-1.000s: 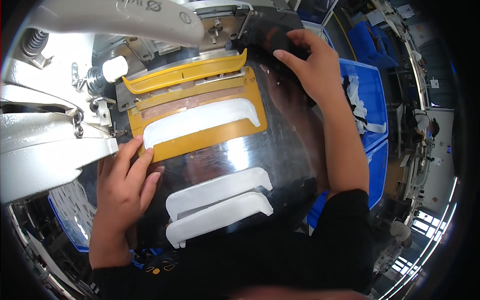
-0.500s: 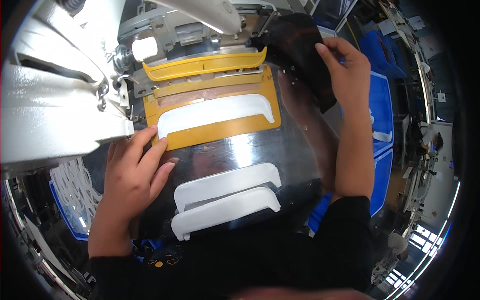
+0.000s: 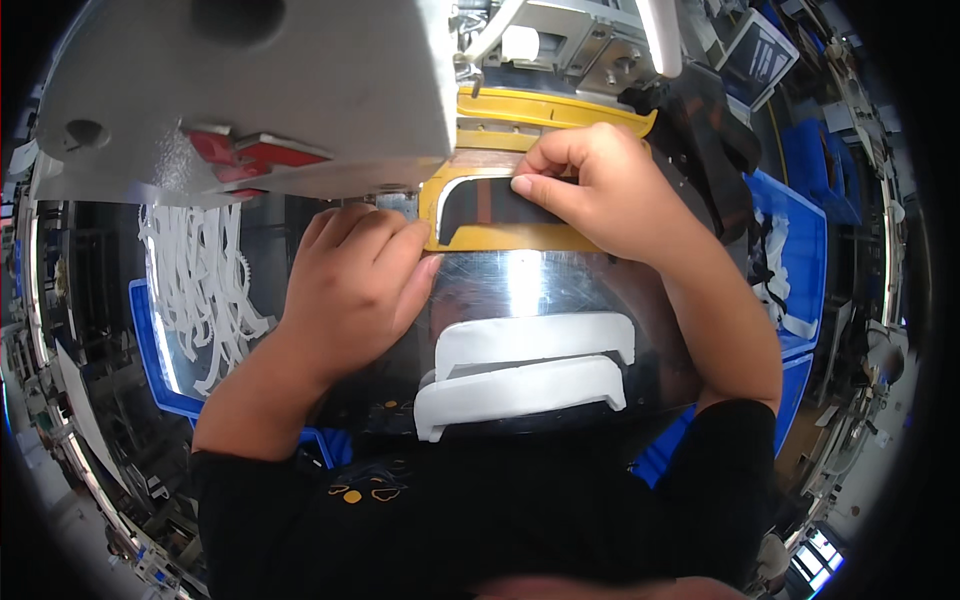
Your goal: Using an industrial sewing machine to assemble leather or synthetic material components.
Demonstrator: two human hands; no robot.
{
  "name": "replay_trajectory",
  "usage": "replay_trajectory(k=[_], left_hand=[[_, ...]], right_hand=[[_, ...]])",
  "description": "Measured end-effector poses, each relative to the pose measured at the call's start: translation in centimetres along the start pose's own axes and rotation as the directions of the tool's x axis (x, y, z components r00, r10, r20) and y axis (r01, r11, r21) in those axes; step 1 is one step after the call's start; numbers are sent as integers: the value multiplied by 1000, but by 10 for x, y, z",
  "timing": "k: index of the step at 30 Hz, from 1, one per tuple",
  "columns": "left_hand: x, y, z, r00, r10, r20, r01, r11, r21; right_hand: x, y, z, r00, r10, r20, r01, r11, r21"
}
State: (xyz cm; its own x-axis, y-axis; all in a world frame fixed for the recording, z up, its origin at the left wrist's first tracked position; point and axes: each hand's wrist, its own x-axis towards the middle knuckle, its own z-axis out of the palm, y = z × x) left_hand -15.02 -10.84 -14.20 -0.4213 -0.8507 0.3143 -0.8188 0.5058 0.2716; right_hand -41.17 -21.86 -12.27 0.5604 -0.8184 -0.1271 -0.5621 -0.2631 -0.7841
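Observation:
A yellow template plate (image 3: 520, 238) lies under the sewing machine's edge, with a white curved piece (image 3: 450, 192) set in its recess. Over that white piece lies a black curved fabric piece (image 3: 505, 205) with a brownish band; only a white rim shows at its left and top. My right hand (image 3: 610, 185) pinches the black piece's upper edge between thumb and fingers and hides its right part. My left hand (image 3: 365, 265) rests with bent fingers against the plate's left corner, its thumb apart. Two more white curved pieces (image 3: 535, 340) lie nearer me on the shiny table.
The grey machine head (image 3: 300, 100) overhangs at the upper left. A yellow clamp frame (image 3: 550, 108) stands behind the plate. Black fabric pieces (image 3: 715, 120) lie at the far right. Blue bins (image 3: 795, 250) flank the table; white strips (image 3: 205, 280) hang at the left.
My right hand has come left from the black pieces and brought one onto the white piece in the template. My left hand stays at the plate's left corner. The view has shifted.

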Motion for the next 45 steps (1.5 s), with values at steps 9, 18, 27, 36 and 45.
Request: replay_trajectory(k=[9,18,27,36,45], left_hand=[[-1,0,1,997,48,55,-46,998,-48],[1,4,-1,989,17,146,-25,998,55],[4,6,-1,972,39,233,-65,992,107],[4,5,-1,960,29,279,-69,988,136],[3,8,-5,944,-29,329,-20,989,144]], right_hand=[[7,9,15,996,-25,-83,17,995,-100],[7,7,18,996,-29,-88,17,991,-136],[12,1,18,999,13,-40,-27,926,-376],[-9,8,-27,971,238,-22,-217,837,-502],[-49,40,-42,935,325,-141,-354,879,-321]])
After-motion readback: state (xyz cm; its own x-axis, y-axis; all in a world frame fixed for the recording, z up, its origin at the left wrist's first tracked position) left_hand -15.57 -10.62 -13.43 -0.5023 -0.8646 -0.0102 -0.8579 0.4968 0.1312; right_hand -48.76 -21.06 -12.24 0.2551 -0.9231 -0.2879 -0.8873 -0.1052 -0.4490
